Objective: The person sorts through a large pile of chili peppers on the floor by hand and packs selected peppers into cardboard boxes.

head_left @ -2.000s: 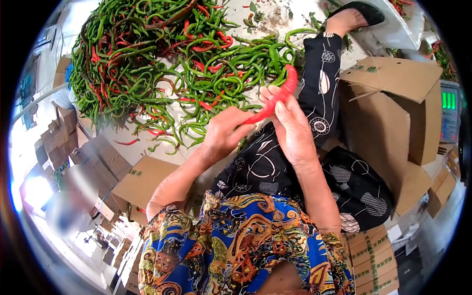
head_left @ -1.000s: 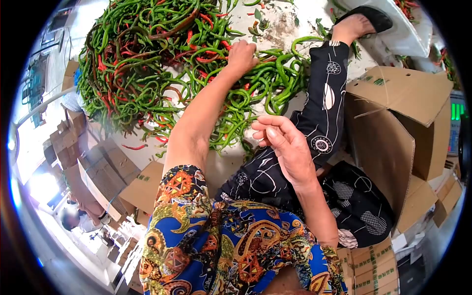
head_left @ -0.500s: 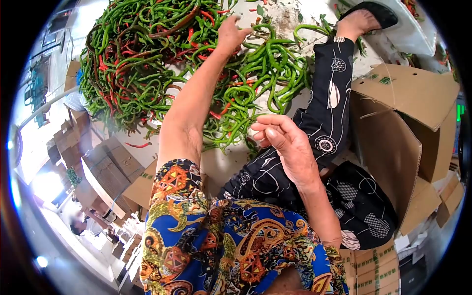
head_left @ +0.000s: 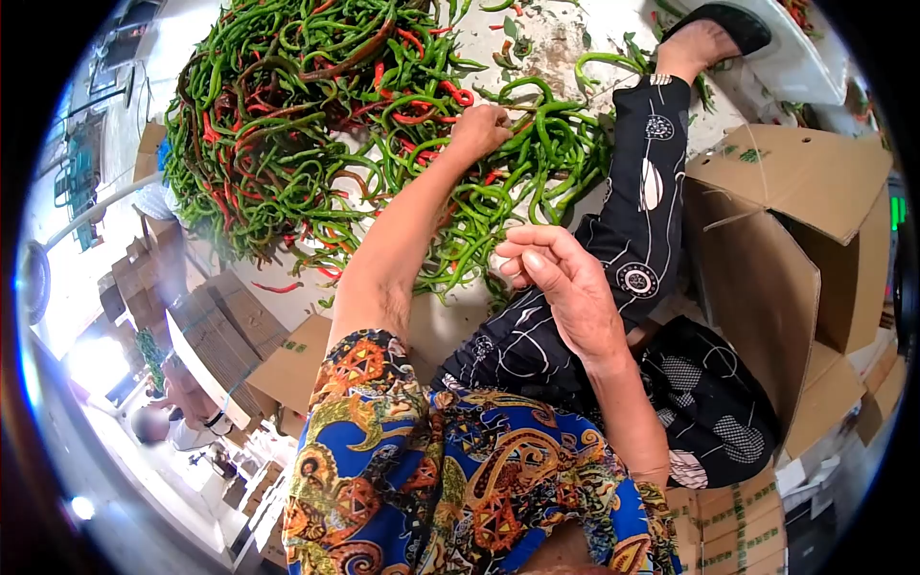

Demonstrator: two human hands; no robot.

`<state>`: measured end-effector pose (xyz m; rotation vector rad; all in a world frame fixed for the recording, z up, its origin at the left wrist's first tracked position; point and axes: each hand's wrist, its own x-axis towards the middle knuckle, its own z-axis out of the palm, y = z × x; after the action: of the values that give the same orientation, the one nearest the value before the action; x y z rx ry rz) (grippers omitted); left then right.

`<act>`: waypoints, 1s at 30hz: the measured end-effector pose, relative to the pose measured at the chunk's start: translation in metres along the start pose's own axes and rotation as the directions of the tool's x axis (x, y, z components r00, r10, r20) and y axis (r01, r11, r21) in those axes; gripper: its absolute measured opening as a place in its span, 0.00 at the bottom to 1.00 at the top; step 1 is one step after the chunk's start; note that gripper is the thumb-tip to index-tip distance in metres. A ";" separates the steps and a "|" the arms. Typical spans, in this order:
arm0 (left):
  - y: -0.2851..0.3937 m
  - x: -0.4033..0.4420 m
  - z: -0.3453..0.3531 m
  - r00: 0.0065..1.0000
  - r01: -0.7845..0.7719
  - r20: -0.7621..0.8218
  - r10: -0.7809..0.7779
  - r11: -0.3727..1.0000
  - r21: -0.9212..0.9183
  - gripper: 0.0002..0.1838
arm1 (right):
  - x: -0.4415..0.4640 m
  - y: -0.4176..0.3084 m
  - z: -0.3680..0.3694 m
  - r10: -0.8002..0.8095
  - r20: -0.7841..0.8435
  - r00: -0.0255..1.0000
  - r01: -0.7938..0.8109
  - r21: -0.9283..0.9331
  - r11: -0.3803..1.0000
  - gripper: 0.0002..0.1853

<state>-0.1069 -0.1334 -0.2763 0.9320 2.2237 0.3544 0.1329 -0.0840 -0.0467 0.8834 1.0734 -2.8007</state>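
Observation:
Over the edge of the green and red chili peppers, my left hand (head_left: 481, 132) is closed, its fingers curled down. Whatever lies under its fingertips is hidden. Long green chili peppers (head_left: 561, 144) lie just right of it. To its left rises a big heap of mixed green and red chili peppers (head_left: 278, 115). Above my lap, my right hand (head_left: 565, 287) is raised with its fingers loosely curled and the thumb against them. Nothing shows in it, and it stays apart from the peppers below.
My outstretched leg (head_left: 647, 163) in dark patterned trousers borders the peppers on the right. An open cardboard box (head_left: 757, 297) stands beyond it. Flattened cartons (head_left: 225, 316) are stacked at left, with another person (head_left: 192, 431) farther off. A white container (head_left: 805, 48) is at upper right.
My left hand has come down and slightly right, from the top of the heap to the green peppers, its fingers now curled. My right hand has hardly moved.

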 end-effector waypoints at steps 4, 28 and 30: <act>0.018 -0.021 -0.002 0.931 -0.038 -0.362 0.040 0.999 0.013 0.12 | 0.001 0.004 0.000 -0.002 0.013 1.000 0.002 0.002 1.000 0.19; 0.053 -0.092 -0.175 0.904 -0.315 0.384 0.189 0.901 0.297 0.09 | -0.001 0.012 -0.007 -0.046 0.030 0.999 0.045 0.026 0.999 0.16; 0.091 -0.081 -0.205 0.880 -0.367 0.420 0.220 0.878 0.307 0.08 | -0.001 0.011 -0.007 -0.061 0.031 0.998 0.060 0.019 0.998 0.15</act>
<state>-0.1600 -0.1239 -0.0437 1.4309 1.8192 -0.1266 0.1398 -0.0884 -0.0569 0.8191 1.0906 -2.8676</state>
